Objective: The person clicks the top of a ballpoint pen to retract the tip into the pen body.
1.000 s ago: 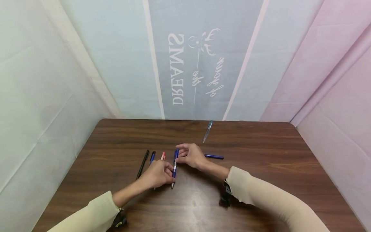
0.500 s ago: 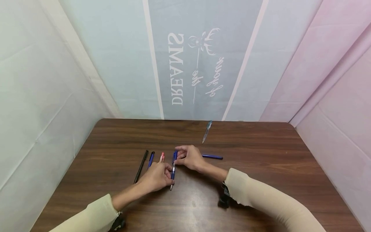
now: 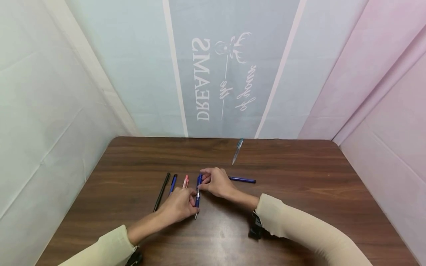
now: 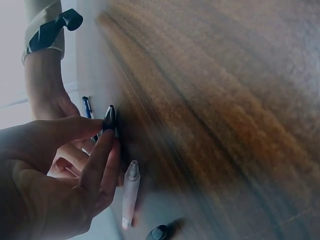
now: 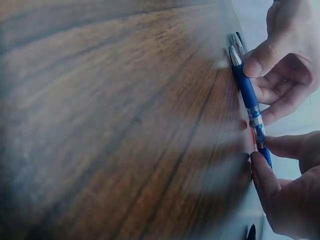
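A blue retractable pen with a metal tip lies lengthwise between both hands on the brown table. My left hand pinches its tip end between thumb and fingers, while my right hand pinches the other end. In the right wrist view the blue pen shows its grip and clear middle, with fingers at both ends. Left of it lie a pink-topped pen, a dark blue pen and a black pen, partly hidden by my left hand. The left wrist view shows the pink pen beside the fingers.
Another blue pen lies crosswise just right of my right hand. Near the table's back edge is a clear pen with a teal top. A printed cloth hangs behind the wooden table, with pale cloth at both sides.
Both hands and the held blue pen have shifted slightly left, closer to the row of pens. More of the crosswise blue pen shows beside my right hand.
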A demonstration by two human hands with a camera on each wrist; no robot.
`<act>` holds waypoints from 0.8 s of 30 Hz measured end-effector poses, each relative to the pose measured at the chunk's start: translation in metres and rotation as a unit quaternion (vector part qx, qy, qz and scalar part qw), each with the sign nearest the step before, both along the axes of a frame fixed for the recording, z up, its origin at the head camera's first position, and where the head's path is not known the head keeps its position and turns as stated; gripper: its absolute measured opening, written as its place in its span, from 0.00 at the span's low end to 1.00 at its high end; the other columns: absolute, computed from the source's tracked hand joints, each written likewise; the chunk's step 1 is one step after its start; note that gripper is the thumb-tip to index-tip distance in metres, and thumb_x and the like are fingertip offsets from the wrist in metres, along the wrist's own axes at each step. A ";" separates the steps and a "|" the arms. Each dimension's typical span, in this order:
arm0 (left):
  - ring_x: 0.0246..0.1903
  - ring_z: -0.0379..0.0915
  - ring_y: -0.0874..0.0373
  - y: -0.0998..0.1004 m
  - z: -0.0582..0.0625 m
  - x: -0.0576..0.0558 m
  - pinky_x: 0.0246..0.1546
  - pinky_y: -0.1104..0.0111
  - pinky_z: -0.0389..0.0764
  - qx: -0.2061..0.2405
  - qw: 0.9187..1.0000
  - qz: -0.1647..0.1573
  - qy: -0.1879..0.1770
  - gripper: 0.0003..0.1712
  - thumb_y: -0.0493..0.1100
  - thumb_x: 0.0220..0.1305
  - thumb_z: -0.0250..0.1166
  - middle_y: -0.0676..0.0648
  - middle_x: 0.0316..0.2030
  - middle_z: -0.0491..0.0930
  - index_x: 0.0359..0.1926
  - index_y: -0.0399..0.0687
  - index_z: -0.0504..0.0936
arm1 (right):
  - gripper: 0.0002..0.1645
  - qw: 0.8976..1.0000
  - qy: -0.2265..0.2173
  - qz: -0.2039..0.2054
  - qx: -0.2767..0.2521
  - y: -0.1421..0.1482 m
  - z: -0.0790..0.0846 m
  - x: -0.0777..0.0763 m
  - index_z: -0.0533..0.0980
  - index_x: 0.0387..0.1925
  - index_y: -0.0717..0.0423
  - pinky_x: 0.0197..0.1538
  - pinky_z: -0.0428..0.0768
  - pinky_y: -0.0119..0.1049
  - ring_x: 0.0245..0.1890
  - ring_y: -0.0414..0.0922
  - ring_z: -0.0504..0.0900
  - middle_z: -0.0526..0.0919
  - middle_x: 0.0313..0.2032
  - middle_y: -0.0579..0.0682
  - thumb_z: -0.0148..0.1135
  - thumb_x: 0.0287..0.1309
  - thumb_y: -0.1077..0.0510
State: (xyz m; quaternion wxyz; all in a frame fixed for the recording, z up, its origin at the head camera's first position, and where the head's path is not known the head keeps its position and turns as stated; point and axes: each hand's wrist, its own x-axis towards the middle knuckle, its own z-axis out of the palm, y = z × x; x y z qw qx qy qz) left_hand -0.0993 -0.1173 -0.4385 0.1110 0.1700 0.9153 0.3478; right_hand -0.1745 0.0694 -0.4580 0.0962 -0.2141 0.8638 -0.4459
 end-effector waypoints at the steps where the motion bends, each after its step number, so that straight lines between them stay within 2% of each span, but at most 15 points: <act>1: 0.21 0.76 0.67 0.000 0.000 0.000 0.22 0.75 0.80 0.000 1.000 -0.002 -0.001 0.26 0.31 0.50 0.82 0.54 0.23 0.82 0.50 0.25 0.84 | 0.33 1.000 0.001 0.000 0.002 0.000 0.000 0.000 0.80 0.60 0.70 0.42 0.88 0.31 0.34 0.40 0.90 0.90 0.37 0.53 0.82 0.54 0.63; 16: 0.20 0.76 0.67 0.000 0.000 0.000 0.20 0.77 0.79 -0.014 0.999 -0.023 0.020 0.28 0.30 0.52 0.81 0.52 0.24 0.83 0.53 0.22 0.82 | 0.33 1.000 0.023 0.004 0.020 0.002 -0.002 0.001 0.81 0.59 0.71 0.37 0.86 0.25 0.31 0.36 0.87 0.89 0.38 0.54 0.83 0.54 0.61; 24: 0.19 0.75 0.67 0.000 0.003 -0.002 0.18 0.77 0.77 -0.028 0.999 -0.026 0.013 0.27 0.33 0.55 0.81 0.53 0.22 0.82 0.53 0.23 0.83 | 0.30 1.000 0.018 -0.001 0.015 0.005 -0.001 0.002 0.82 0.57 0.69 0.38 0.87 0.28 0.33 0.39 0.88 0.89 0.40 0.54 0.82 0.55 0.61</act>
